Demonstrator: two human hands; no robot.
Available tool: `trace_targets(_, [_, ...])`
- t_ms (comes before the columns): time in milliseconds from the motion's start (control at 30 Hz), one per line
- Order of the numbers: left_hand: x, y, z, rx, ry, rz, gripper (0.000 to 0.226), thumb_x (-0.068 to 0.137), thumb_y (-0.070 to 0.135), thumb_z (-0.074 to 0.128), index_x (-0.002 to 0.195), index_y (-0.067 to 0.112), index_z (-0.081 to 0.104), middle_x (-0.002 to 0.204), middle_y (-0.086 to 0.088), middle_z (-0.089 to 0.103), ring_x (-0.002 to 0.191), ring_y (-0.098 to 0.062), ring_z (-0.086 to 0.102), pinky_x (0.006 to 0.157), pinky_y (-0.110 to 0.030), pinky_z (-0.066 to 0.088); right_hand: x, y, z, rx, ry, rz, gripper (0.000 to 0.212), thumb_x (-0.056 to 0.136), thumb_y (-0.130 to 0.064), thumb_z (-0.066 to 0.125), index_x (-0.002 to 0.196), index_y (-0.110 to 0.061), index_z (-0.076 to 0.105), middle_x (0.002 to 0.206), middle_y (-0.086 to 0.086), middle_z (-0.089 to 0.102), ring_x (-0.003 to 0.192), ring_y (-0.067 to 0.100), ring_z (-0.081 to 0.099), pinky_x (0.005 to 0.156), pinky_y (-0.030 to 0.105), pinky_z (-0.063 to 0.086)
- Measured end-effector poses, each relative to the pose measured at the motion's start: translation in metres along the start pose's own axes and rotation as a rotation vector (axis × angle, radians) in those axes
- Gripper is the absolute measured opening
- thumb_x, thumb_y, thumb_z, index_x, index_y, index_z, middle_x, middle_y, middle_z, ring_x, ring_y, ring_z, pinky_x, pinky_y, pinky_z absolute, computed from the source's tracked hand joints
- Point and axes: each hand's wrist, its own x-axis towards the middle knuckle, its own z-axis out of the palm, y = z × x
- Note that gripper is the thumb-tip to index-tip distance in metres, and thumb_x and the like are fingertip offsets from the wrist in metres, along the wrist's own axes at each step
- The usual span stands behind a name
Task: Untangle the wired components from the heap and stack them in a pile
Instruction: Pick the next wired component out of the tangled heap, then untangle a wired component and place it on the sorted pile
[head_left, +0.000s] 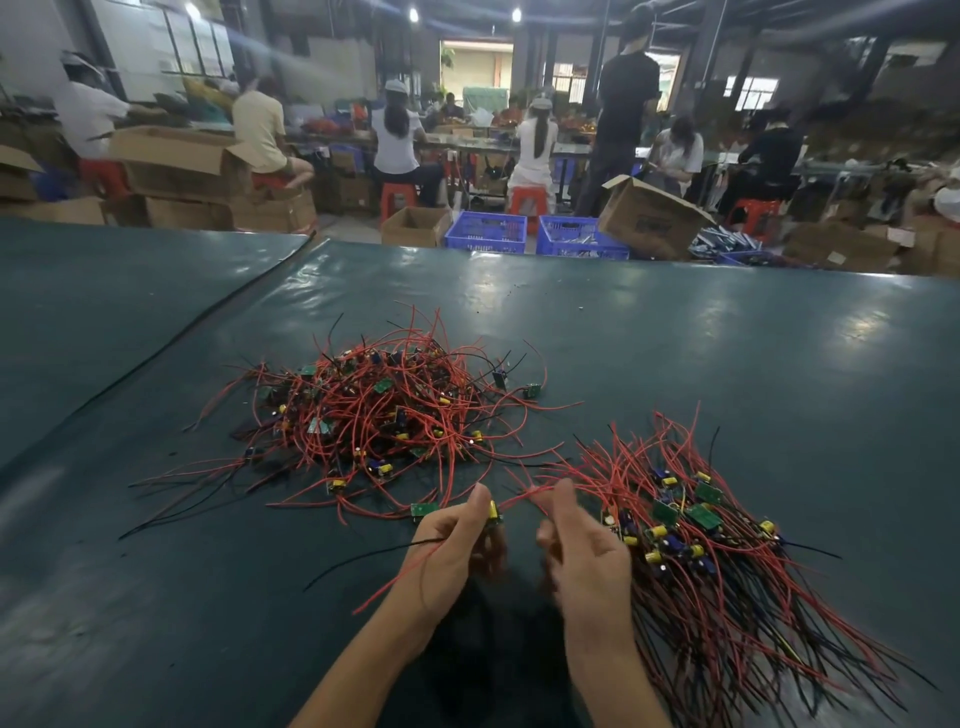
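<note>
A tangled heap (374, 415) of small green circuit boards with red and black wires lies on the dark green table mat (727, 353), ahead and left of centre. A sorted pile (691, 525) of the same components, wires lying roughly parallel, sits to the right. My left hand (452, 545) grips one wired component (492, 512) with a yellow capacitor, its red and black leads trailing left. My right hand (582, 545) pinches a red wire (524, 493) that runs from that component, just left of the sorted pile.
A seam in the mat (208, 317) runs diagonally at the left. Beyond the far table edge stand blue crates (488, 231), cardboard boxes (649, 218) and red stools. Several people work at benches in the background.
</note>
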Motion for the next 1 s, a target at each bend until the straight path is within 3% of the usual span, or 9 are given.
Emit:
trace_targets(33, [-0.001, 0.0, 0.002, 0.0, -0.012, 0.001, 0.052, 0.083, 0.049, 0.045, 0.059, 0.008, 0.062, 0.055, -0.007, 0.059, 0.049, -0.014, 0.055, 0.052, -0.02, 0.046, -0.003, 0.002, 0.005, -0.053, -0.061, -0.048, 0.045, 0.079, -0.052, 0.064, 0.07, -0.009, 0.07, 0.052, 0.001, 0.049, 0.048, 0.006, 0.045, 0.048, 0.013, 0.039])
trace_targets(100, [-0.001, 0.0, 0.005, -0.019, -0.023, -0.012, 0.05, 0.083, 0.047, 0.045, 0.064, 0.006, 0.066, 0.058, -0.01, 0.061, 0.05, -0.014, 0.057, 0.051, -0.02, 0.047, -0.007, 0.004, 0.01, -0.133, -0.137, -0.115, 0.018, 0.087, -0.033, 0.066, 0.078, -0.022, 0.077, 0.065, 0.002, 0.069, 0.061, 0.008, 0.064, 0.06, 0.016, 0.05])
trace_targets(167, [-0.002, 0.0, 0.005, -0.045, -0.008, -0.058, 0.052, 0.08, 0.049, 0.047, 0.067, 0.002, 0.067, 0.063, -0.016, 0.061, 0.052, -0.017, 0.057, 0.051, -0.021, 0.047, -0.006, 0.005, 0.011, -0.15, -0.12, -0.122, 0.022, 0.09, -0.02, 0.066, 0.077, -0.033, 0.078, 0.073, -0.001, 0.075, 0.068, 0.006, 0.069, 0.062, 0.016, 0.052])
trace_targets(333, [0.0, 0.001, 0.003, -0.055, 0.049, -0.126, 0.059, 0.081, 0.057, 0.041, 0.066, 0.003, 0.058, 0.058, -0.01, 0.06, 0.049, -0.017, 0.056, 0.053, -0.022, 0.048, 0.001, 0.001, 0.003, -0.062, 0.067, -0.104, 0.018, 0.088, -0.027, 0.066, 0.073, -0.025, 0.076, 0.055, -0.003, 0.063, 0.046, 0.002, 0.049, 0.046, 0.013, 0.04])
trace_targets(567, [0.005, -0.001, -0.011, -0.099, 0.073, -0.067, 0.053, 0.078, 0.06, 0.051, 0.058, 0.014, 0.069, 0.055, -0.007, 0.058, 0.05, -0.016, 0.055, 0.053, -0.025, 0.045, 0.011, -0.005, -0.01, 0.105, 0.305, -0.012, 0.02, 0.093, -0.02, 0.064, 0.075, -0.015, 0.071, 0.067, 0.005, 0.07, 0.042, 0.008, 0.046, 0.034, 0.019, 0.034])
trace_targets(633, [0.006, -0.003, -0.017, 0.014, 0.121, 0.038, 0.044, 0.083, 0.053, 0.058, 0.062, 0.017, 0.07, 0.059, -0.004, 0.061, 0.055, -0.013, 0.057, 0.057, -0.025, 0.047, 0.014, -0.007, -0.013, 0.15, 0.354, 0.021, 0.015, 0.094, -0.019, 0.063, 0.082, -0.011, 0.068, 0.067, 0.002, 0.071, 0.039, 0.006, 0.046, 0.032, 0.02, 0.034])
trace_targets(800, [0.009, -0.013, -0.036, 0.738, 0.364, 0.469, 0.008, 0.084, 0.024, 0.072, 0.078, 0.027, 0.069, 0.085, 0.018, 0.064, 0.088, -0.006, 0.059, 0.077, -0.018, 0.045, 0.016, -0.011, -0.02, 0.284, 0.418, 0.108, 0.01, 0.095, -0.022, 0.062, 0.087, -0.016, 0.066, 0.072, -0.001, 0.073, 0.04, 0.004, 0.048, 0.034, 0.019, 0.036])
trace_targets(900, [0.011, -0.018, -0.044, 0.975, 0.388, 0.386, 0.016, 0.081, 0.02, 0.075, 0.096, 0.024, 0.071, 0.109, 0.016, 0.06, 0.102, -0.006, 0.049, 0.091, -0.026, 0.04, 0.016, -0.014, -0.021, 0.318, 0.451, 0.114, 0.011, 0.095, -0.024, 0.062, 0.087, -0.018, 0.066, 0.072, -0.003, 0.072, 0.04, 0.004, 0.047, 0.034, 0.019, 0.036])
trace_targets(1000, [0.011, -0.021, -0.047, 1.108, 0.337, 0.219, 0.028, 0.084, 0.025, 0.069, 0.112, 0.026, 0.067, 0.116, 0.014, 0.059, 0.109, -0.011, 0.048, 0.096, -0.029, 0.034, 0.016, -0.015, -0.021, 0.348, 0.476, 0.1, 0.013, 0.096, -0.024, 0.061, 0.085, -0.019, 0.064, 0.07, -0.004, 0.071, 0.039, 0.003, 0.047, 0.034, 0.018, 0.037])
